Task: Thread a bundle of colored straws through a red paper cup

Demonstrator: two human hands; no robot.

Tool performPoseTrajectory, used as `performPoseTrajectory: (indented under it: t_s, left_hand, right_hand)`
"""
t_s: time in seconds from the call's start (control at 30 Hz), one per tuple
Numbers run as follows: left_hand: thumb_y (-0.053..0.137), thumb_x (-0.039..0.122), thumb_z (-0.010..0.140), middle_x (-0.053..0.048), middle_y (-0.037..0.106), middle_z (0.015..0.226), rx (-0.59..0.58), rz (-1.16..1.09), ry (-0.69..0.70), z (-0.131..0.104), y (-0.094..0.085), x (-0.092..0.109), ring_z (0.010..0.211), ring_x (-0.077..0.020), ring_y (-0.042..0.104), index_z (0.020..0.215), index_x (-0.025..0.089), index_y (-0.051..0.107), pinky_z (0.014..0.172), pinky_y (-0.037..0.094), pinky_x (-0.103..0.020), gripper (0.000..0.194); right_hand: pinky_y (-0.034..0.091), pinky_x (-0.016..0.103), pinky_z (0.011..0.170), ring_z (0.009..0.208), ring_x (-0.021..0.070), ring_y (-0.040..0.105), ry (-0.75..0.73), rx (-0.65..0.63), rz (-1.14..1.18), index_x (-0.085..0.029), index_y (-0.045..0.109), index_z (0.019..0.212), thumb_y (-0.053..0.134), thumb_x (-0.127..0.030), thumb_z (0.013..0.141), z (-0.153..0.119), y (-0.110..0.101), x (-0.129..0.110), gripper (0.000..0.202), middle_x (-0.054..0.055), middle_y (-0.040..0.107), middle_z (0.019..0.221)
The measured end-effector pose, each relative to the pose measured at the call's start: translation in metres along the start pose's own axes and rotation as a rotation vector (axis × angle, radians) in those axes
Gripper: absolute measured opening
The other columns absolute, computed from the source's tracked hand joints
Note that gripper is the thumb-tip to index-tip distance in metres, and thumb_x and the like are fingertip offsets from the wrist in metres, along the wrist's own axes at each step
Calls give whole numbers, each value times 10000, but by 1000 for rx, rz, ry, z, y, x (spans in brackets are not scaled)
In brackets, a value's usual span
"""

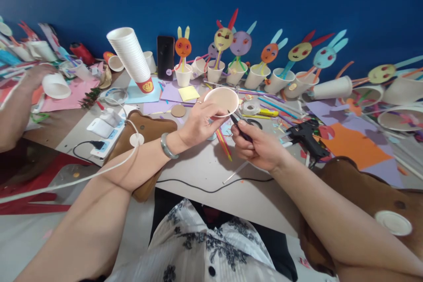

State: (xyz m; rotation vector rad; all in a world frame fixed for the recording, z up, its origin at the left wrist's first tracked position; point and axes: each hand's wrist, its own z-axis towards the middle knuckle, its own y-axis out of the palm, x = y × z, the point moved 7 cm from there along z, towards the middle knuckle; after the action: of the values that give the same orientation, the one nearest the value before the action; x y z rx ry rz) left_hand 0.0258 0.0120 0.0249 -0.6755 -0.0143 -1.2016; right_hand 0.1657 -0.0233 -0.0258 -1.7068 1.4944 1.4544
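My left hand [201, 121] is closed around a white paper cup [222, 100], its open mouth tilted toward me. In my right hand [256, 143] is a slim black pointed tool [243, 130], gripped in the fist with the thumb along it. The tip meets or nearly meets the cup's near rim; I cannot tell whether it pierces the wall. Colored paper strips [224, 143] lie beneath the cup. Just beyond my right hand sit a roll of clear tape [251, 106] and a yellow-handled cutter [268, 113].
Paper cups with rabbit-faced figures [183, 47] line the blue wall. A tall cup stack [129, 55] leans left of a phone [165, 58]. A black glue gun [309, 139] lies right, a power strip [109, 141] left. Another person's hand [38, 77] is by a cup at far left.
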Motion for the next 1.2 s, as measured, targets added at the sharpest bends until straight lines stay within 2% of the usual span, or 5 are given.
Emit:
performPoseTrajectory:
  t_s: [0.33,0.5,0.7,0.93,1.2]
  left_hand:
    - [649,357,1009,2,742,757,-28,-70,-62,-1,4,-3,748,-132,685,809,196,673,833,518,-319,258]
    - [580,482,1033,-9,737,750,-75,-58,-101,-1,7,-8,726,-140,657,790,201,672,824,520,-343,384]
    - [571,456,1040,-18,729,748,-71,-14,-90,-2,8,-8,735,-145,653,806,198,679,844,517,-349,365]
    - [614,399,1027,2,718,721,8,-44,14,2,1,0,692,-125,645,798,191,654,816,516,-319,312]
    - [631,395,1014,-6,727,736,-11,-104,-38,1,4,-5,713,-131,661,795,195,676,780,510,-317,300]
  right_hand:
    - [286,293,587,576,148,440,-578,411,-1127,-209,608,828,500,-532,1001,-14,-17,-40,382,2,513,614]
    - [165,337,585,588,190,508,-519,637,-1684,-178,665,865,387,-493,1058,-22,-13,-40,462,109,666,707]
    - [237,311,576,579,161,454,-530,475,-1179,-207,608,835,485,-553,1011,-17,-15,-38,407,26,552,623]
    - [136,233,421,421,71,66,36,-15,-70,-249,493,818,561,-579,959,-3,-3,-3,365,-132,227,482]
    - [226,276,522,506,111,317,-409,283,-756,-220,568,794,572,-599,944,-9,-17,-30,408,-47,397,555]
